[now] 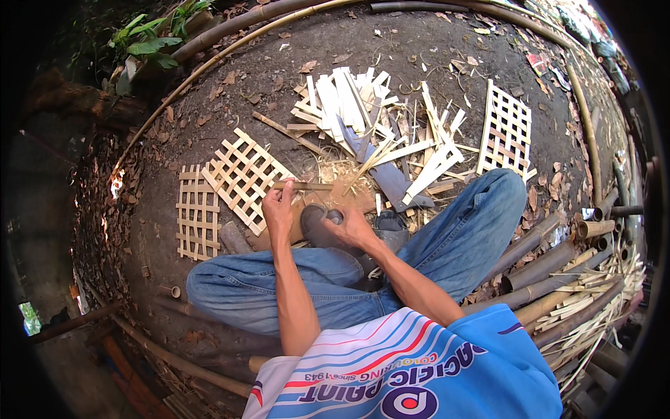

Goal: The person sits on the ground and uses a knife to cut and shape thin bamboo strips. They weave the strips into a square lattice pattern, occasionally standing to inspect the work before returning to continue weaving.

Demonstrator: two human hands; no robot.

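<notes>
My left hand (278, 208) is closed around the left end of a short bamboo strip (312, 186), which points to the right above the wood shavings. My right hand (351, 228) is in front of my dark shoes, its fingers curled together; whatever they may hold is too small or hidden to tell. Beyond the hands, a long flat blue-grey piece (391, 183) slants across the ground among pale split strips (342, 98). Left of my left hand, a woven bamboo lattice panel (246, 174) partly overlaps another lattice panel (197, 213).
A third lattice panel (505, 129) lies at the right, past my bent knee (488, 202). Bamboo poles (537, 269) and a heap of thin shavings (593, 293) sit at my right side. A long pole (209, 66) curves along the far left, near green leaves (153, 43).
</notes>
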